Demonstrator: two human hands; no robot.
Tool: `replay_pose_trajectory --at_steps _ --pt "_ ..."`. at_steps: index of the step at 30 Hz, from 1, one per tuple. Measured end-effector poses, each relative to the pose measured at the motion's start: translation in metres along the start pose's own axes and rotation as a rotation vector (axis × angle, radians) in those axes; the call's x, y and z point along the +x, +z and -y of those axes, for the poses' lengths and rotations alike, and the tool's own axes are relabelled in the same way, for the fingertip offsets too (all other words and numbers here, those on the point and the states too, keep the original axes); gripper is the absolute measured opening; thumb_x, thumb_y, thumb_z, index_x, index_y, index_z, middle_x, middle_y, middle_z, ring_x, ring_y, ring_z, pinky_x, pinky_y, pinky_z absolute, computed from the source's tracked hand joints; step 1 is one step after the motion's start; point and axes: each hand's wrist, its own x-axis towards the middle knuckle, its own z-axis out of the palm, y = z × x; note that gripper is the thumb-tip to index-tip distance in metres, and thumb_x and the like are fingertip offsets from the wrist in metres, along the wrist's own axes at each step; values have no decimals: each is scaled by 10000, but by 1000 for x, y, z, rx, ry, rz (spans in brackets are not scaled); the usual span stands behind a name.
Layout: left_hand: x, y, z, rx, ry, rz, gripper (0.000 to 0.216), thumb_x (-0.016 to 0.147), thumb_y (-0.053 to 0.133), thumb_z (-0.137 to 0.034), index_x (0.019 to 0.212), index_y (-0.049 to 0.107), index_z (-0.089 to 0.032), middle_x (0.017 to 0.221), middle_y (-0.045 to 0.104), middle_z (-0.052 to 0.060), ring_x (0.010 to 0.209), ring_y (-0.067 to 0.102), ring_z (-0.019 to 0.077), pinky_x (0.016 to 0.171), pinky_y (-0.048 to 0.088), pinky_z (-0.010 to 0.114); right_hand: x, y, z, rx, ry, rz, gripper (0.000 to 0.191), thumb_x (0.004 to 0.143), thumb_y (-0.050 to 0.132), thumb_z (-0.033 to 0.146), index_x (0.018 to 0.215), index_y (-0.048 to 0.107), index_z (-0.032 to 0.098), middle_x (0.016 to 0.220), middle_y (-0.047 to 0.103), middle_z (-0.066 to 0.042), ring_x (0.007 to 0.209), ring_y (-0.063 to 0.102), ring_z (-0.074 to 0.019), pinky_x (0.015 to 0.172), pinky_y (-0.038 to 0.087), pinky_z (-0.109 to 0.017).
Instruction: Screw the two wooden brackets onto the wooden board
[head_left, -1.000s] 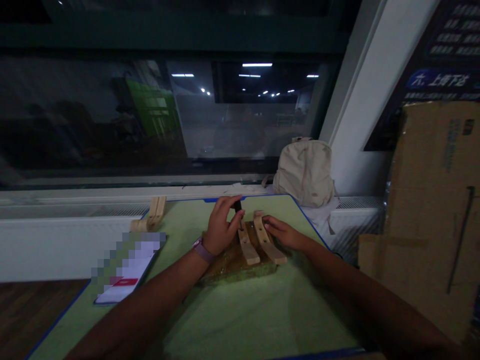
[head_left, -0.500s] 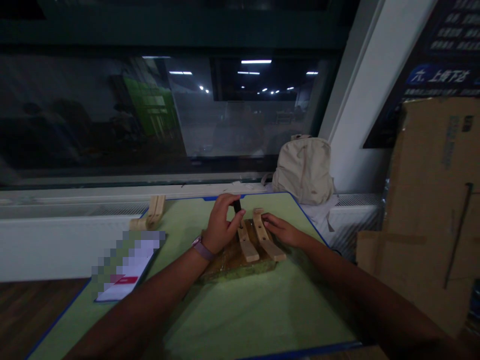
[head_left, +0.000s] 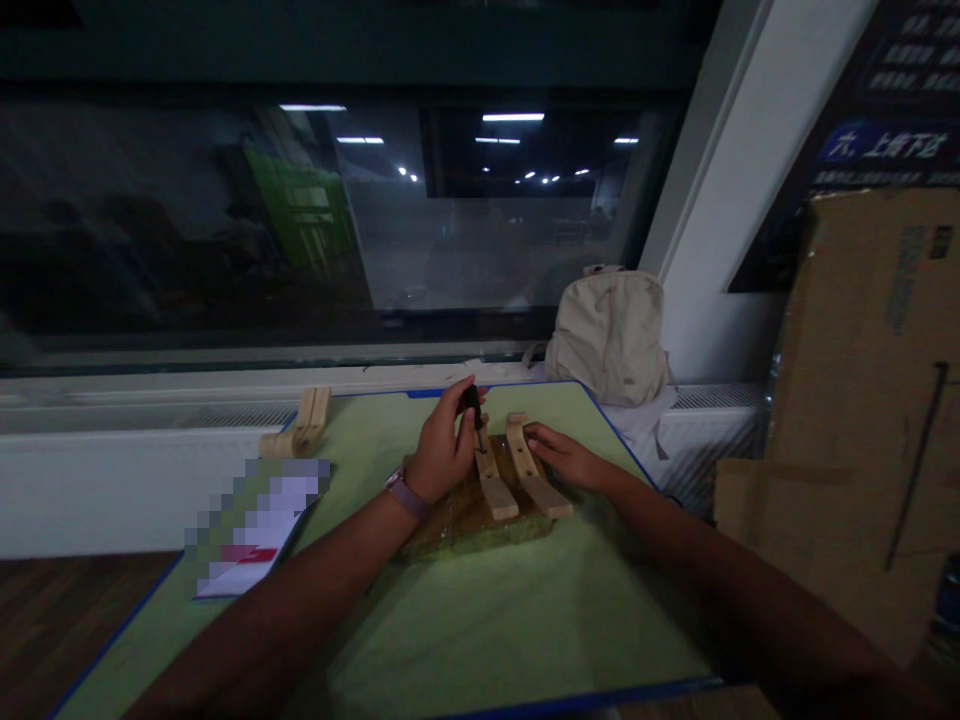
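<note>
My left hand [head_left: 442, 450] is closed round the black handle of a screwdriver [head_left: 472, 402], which it holds nearly upright. The screwdriver's shaft points down to a hole in the left curved wooden piece [head_left: 497, 492]. A similar curved wooden piece [head_left: 534, 475], with dark holes along it, lies just to the right. My right hand [head_left: 570, 462] has its fingers closed against the far right side of that piece; the fingertips are partly hidden. Both pieces rest on a brown, shiny block-like base [head_left: 450, 525].
The base sits on a green table [head_left: 600, 610] with blue edging. A printed sheet or booklet [head_left: 259, 535] lies at the left, near more curved wooden parts [head_left: 311, 415]. A beige backpack [head_left: 609, 335] leans by the window; large cardboard [head_left: 862, 400] stands at the right.
My left hand has turned a little on the screwdriver, and its fingers sit differently on the handle. The right hand and the wooden pieces stay in place.
</note>
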Motion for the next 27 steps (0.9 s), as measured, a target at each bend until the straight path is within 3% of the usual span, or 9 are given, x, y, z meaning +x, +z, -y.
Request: replay_pose_trajectory --at_steps 3,10,20,27 --pt "1 -1 -1 -9 11 0 344 985 378 -226 1323 436 -206 1164 638 117 1075 642 188 921 545 372 0 0 -1 4 4 -11 461 960 419 581 1157 593 203 1147 647 -92 1131 568 -257 1039 402 -452" --pt "7 -6 -7 154 104 -51 302 896 599 -254 1190 545 -211 1055 598 72 1007 586 199 887 532 374 -1 1 -1 8 2 -6 458 969 406 571 1159 581 193 1160 637 -100 1141 566 -255 1042 402 -459" --pt "1 -2 -2 80 18 3 434 989 388 -254 1417 376 -181 1220 620 138 1076 634 200 948 526 378 0 0 -1 13 1 -3 475 961 409 583 1165 577 188 1165 634 -104 1145 559 -261 1047 389 -463" --pt "1 -3 -3 47 12 27 366 975 410 -250 1333 450 -184 1129 651 116 1011 653 192 913 539 372 0 0 0 2 11 0 508 956 410 589 1174 579 162 1169 628 -121 1140 559 -273 1038 395 -467"
